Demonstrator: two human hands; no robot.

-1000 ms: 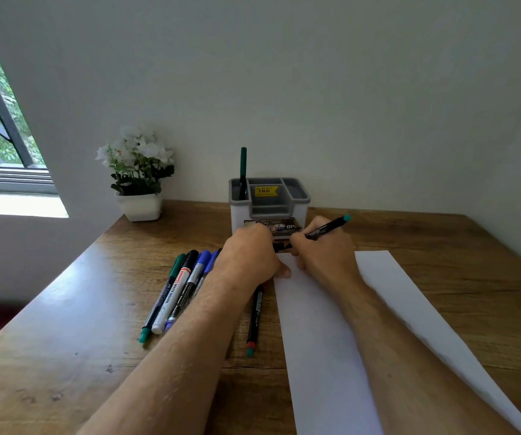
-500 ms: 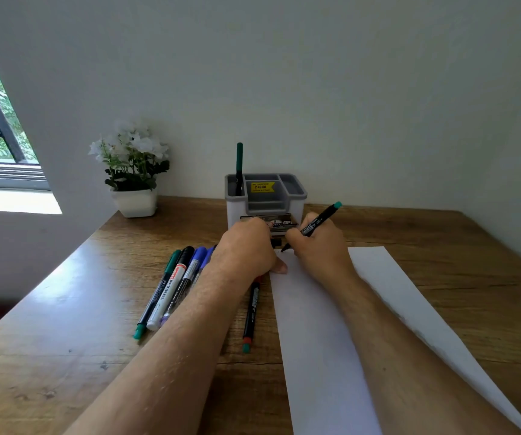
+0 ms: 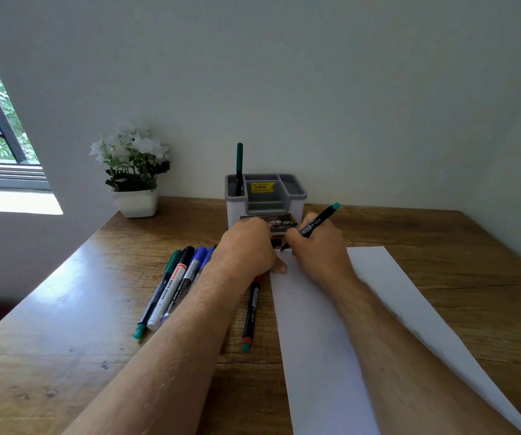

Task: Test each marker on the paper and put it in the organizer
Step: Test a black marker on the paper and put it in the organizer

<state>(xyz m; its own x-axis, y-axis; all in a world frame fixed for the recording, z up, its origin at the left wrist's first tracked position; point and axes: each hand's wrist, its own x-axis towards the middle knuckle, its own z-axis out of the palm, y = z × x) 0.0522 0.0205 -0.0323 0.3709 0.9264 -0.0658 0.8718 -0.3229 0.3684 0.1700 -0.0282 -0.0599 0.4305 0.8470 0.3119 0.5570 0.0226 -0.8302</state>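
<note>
Head view. The testing step is in hand. The right hand (image 3: 318, 249) has its grip clamped round a black marker with a teal end (image 3: 314, 223), tip down at the far left corner of the white paper (image 3: 331, 324), just in front of the grey-and-white organizer (image 3: 265, 199). The left hand (image 3: 249, 246) rests at the paper's left edge, in front of the organizer, fingers curled under; whether its grip encloses a cap or merely steadies the sheet cannot be told.

One green marker (image 3: 239, 167) stands upright in the organizer's left rear compartment. Left of the organizer and nearer the camera, untested markers lie side by side on the table (image 3: 64, 340): a green-capped marker (image 3: 158, 293), a whiteboard marker (image 3: 171, 290) and a blue-capped marker (image 3: 190, 277). A slim black marker with a red band (image 3: 252, 312) lies apart, just beside the paper's left edge.

Judgement: the next move calls for a short stroke, recapping, then a lift to the organizer behind the hands.

Obscured: the left forearm covers part of the marker row, so its count is uncertain. Any ink mark at the tip is too small to confirm. The cap's whereabouts are not visible. A potted white flower plant (image 3: 133, 174) stands left of the organizer.
</note>
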